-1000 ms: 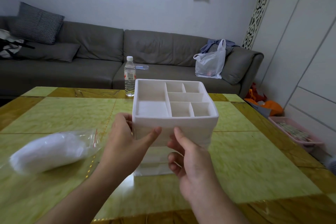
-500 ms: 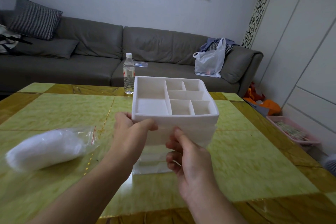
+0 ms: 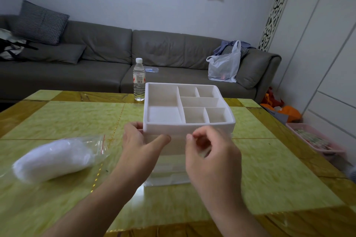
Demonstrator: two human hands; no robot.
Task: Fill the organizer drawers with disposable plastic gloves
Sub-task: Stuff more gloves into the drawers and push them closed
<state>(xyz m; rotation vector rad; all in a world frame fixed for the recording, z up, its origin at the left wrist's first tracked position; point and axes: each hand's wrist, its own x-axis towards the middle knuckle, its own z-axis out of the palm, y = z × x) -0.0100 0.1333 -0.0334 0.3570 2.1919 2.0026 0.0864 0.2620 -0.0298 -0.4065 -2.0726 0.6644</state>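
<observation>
Clearly my left hand [image 3: 138, 140] grips the stiff, light organizer [image 3: 187, 121] at its corner; my right hand [image 3: 210, 152] curls empty near the drawer front.

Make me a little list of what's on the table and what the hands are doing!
table: yellow-green, glossy
organizer: white box, divided tray on top, all compartments bare
bag of gloves: clear bag of white gloves, lying left of the organizer, untouched
water bottle: upright, behind the organizer
left hand: holds the organizer's front left corner, thumb on its front
right hand: fingers curled at the organizer's front; grip unclear
gloves in drawers: none seen
</observation>
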